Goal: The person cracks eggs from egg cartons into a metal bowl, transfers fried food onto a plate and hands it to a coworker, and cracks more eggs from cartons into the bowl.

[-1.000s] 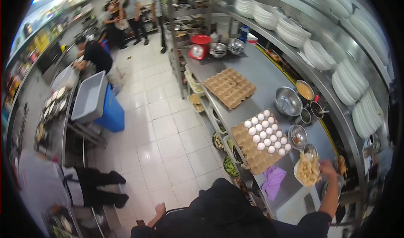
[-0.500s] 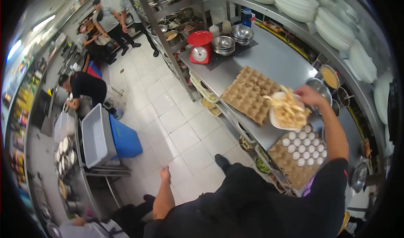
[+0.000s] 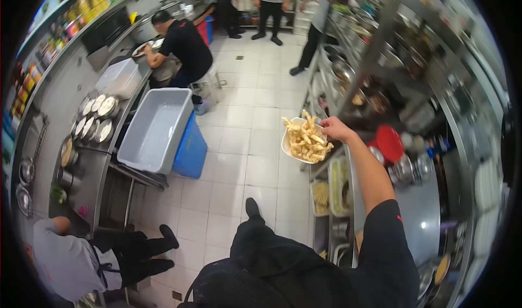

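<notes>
— Hands first, please: what do they do?
— Right hand (image 3: 335, 129) grips the right rim of a white bowl (image 3: 286, 146). Left hand is not in view, so I cannot tell its state.
— And where is the bowl?
— It is in the air, ahead of the person, over the edge of the tiled floor (image 3: 228, 169).
— How will it handle?
— I judge it stiff and rather light, but the golden fried pieces (image 3: 307, 140) are heaped above the rim. They look crisp, maybe breakable, and can slide off if it tilts. Grease may make the rim slippery.
— Where to hold?
— At the bare rim, I think, with a second hand below for balance.
— And farther?
— A grey tub (image 3: 155, 131), well apart, at the left.
</notes>
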